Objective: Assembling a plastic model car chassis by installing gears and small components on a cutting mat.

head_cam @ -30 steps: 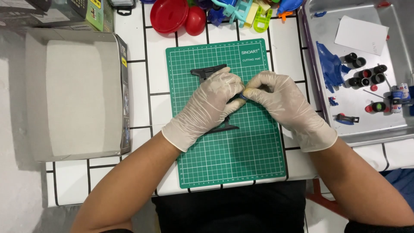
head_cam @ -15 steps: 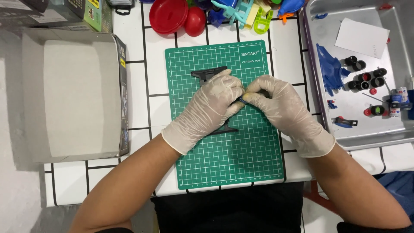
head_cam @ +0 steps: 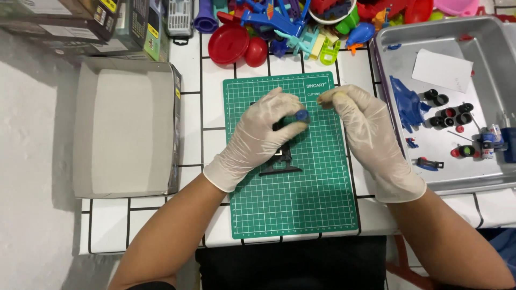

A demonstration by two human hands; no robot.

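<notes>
L grip [head_cam: 263, 129] grasps dark model [head_cam: 281, 158]; R [head_cam: 361, 126] clenched; box [head_cam: 126, 126] left, tray [head_cam: 492, 40] right.

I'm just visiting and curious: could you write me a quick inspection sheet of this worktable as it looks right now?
Surface: white tiled table with dark grout, green gridded cutting mat in the middle.
Job's things: dark plastic model piece on the mat under the left hand; small blue part at its fingertips.
Clutter: open grey cardboard box at left; pile of colourful plastic toys at the back; metal tray with small paint pots at right.
Grippers: left hand in a pale glove pinches the blue part; right hand, gloved, is closed beside it; whether it holds anything cannot be told.
Cables: nothing seen.
Surroundings: stacked boxes at back left.
</notes>
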